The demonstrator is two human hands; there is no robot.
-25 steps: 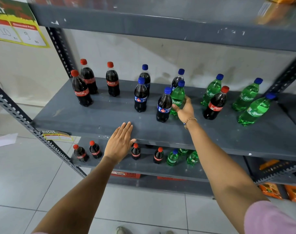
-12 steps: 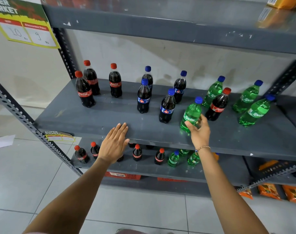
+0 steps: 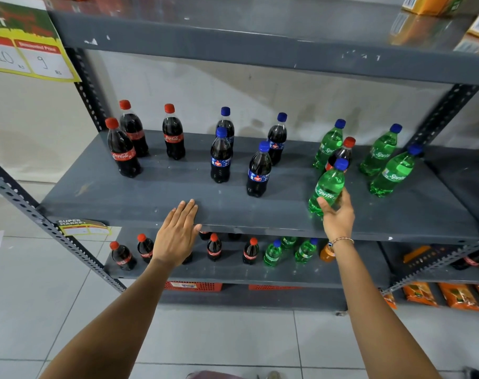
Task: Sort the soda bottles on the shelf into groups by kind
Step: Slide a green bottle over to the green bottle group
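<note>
My right hand (image 3: 337, 214) grips a green Sprite bottle (image 3: 327, 187) near its base, tilted, at the front right of the grey shelf (image 3: 178, 198). Right behind it stands a red-capped cola bottle (image 3: 343, 152), among three more Sprite bottles (image 3: 328, 144) (image 3: 380, 150) (image 3: 392, 172). Three red-capped Coca-Cola bottles (image 3: 122, 149) (image 3: 133, 128) (image 3: 173, 132) stand at the left. Several blue-capped dark cola bottles (image 3: 221, 155) (image 3: 258, 170) occupy the middle. My left hand (image 3: 176, 233) lies flat and open on the shelf's front edge.
The lower shelf (image 3: 232, 274) carries small cola and green bottles and an orange one. Orange packets (image 3: 421, 294) lie at the lower right. A price sign (image 3: 27, 50) hangs at the upper left beside the perforated upright (image 3: 87, 86). Boxes sit on the top shelf (image 3: 260, 45).
My right hand has carried the Sprite bottle from beside the blue-capped colas rightward to the front of the Sprite group. My left hand stays flat on the shelf edge.
</note>
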